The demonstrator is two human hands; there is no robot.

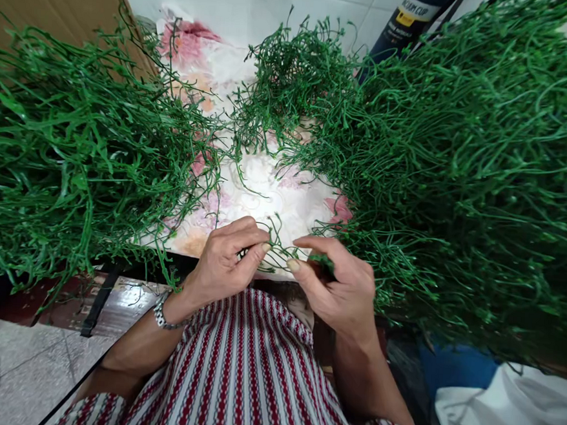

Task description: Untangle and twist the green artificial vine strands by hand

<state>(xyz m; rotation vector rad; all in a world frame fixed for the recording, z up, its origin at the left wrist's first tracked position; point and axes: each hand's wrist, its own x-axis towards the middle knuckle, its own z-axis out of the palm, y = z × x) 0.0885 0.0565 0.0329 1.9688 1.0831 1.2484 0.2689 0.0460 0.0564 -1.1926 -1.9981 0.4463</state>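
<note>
My left hand (229, 257) pinches a thin, branching green plant stem (275, 243) between thumb and forefinger, just above the near edge of the table. Opposite it, my right hand (337, 281) has its thumb and forefinger closed about the other end of the sprig. More green shows beneath the right fingers, partly hidden. The stems look like glossy plastic. A large heap of green stems (471, 167) lies to the right, and another heap (74, 152) is on the left. Between them at the back sits a smaller pile (298, 71).
A floral cloth (261, 185) covers the table. Behind the left heap stands a brown cardboard box (60, 2). A dark vacuum cup (403, 26) leans by the tiled wall at the back right. White fabric (532, 411) and a blue container (457, 367) are low on the right.
</note>
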